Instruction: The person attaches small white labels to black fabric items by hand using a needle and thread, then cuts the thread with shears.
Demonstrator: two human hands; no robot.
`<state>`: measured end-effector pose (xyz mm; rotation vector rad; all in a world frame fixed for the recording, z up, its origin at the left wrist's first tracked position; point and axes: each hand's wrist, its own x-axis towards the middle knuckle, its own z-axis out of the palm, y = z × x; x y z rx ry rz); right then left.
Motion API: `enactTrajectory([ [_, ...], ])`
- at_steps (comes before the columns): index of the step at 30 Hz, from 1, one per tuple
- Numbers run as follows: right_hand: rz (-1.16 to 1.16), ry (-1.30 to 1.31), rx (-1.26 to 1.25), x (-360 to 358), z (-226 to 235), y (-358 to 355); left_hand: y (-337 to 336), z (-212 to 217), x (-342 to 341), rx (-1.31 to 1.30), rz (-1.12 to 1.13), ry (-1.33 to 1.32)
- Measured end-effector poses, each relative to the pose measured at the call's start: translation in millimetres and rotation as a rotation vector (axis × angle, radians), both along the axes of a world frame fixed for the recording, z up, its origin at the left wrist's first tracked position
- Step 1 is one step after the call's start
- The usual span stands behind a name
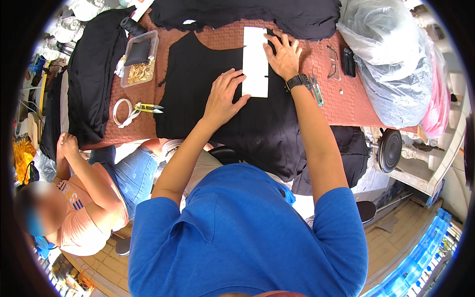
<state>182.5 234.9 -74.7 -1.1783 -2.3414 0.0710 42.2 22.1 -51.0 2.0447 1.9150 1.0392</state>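
Observation:
A black cloth garment piece [198, 79] lies spread on the reddish-brown table cover. On top of it rests a white rectangular card [255, 62] with small notches along its edges, its long side pointing away from me. My left hand [225, 97] lies with fingers stretched out, the fingertips at the card's near left edge and the palm over the black cloth. At the card's far right edge my right hand [284, 57] is spread, thumb and fingers apart. It wears a dark watch [297, 82] on the wrist. Neither hand grips anything.
Left of the cloth stand a clear plastic box [140, 81] with gold-coloured pieces, yellow-handled thread snips [147, 108] and a white ring [122, 112]. Teal snips [316, 91], eyeglasses [332, 63] and a big plastic bag [388, 64] are at right. A person [91, 198] sits at left.

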Motion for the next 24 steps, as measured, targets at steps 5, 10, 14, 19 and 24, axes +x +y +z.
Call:
enactTrajectory([
  [5, -0.006, -0.008, -0.021, 0.2, 0.1, 0.5, -0.1, 1.1, 1.9, 0.011, 0.021, 0.01],
  [10, -0.007, -0.013, -0.02, 0.3, -1.2, 1.1, -0.4, -0.8, 1.6, 0.015, 0.016, 0.005],
  [14, -0.003, -0.003, -0.013, 0.3, -1.1, 0.5, -0.8, -1.7, 1.3, 0.018, 0.021, 0.016],
  [19, -0.008, -0.006, -0.011, 0.1, -0.7, 0.5, -1.4, -1.1, 1.9, 0.018, 0.021, 0.008],
  [24, -0.011, -0.01, -0.011, 0.5, -1.6, 0.9, -1.9, -1.0, 2.2, 0.015, 0.022, 0.006],
])
